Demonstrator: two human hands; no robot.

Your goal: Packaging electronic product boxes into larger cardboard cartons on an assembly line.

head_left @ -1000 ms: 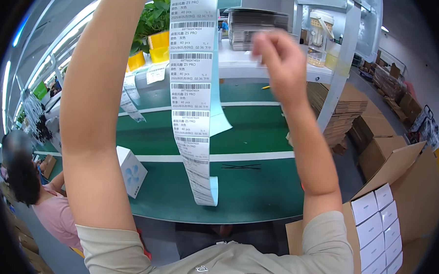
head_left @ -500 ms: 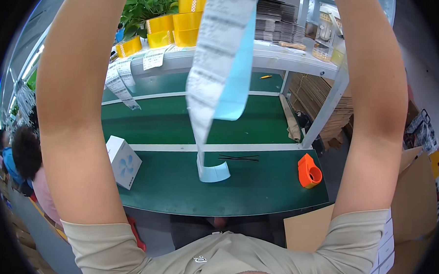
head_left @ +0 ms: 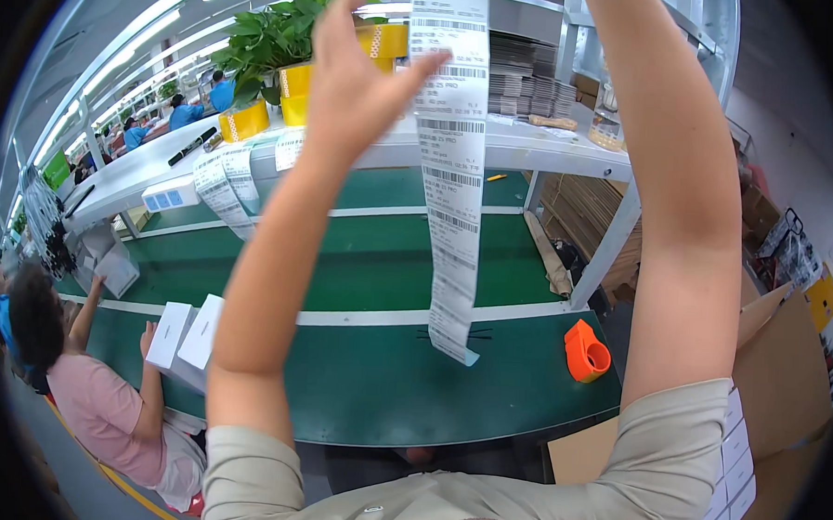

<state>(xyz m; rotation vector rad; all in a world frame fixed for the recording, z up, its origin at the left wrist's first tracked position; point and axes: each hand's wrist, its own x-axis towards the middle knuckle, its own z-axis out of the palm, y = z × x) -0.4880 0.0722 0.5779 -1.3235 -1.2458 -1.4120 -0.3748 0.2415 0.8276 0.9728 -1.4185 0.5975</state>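
Both arms raised; left hand [head_left: 355, 81] open (fingers spread); right hand out of frame.

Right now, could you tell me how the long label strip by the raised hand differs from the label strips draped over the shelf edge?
The long strip hangs straight down from above the picture's top, against the left hand, its end over the green belt. The shelf strips are shorter, untouched, and angle off the white shelf on the left. Both are white printed labels.
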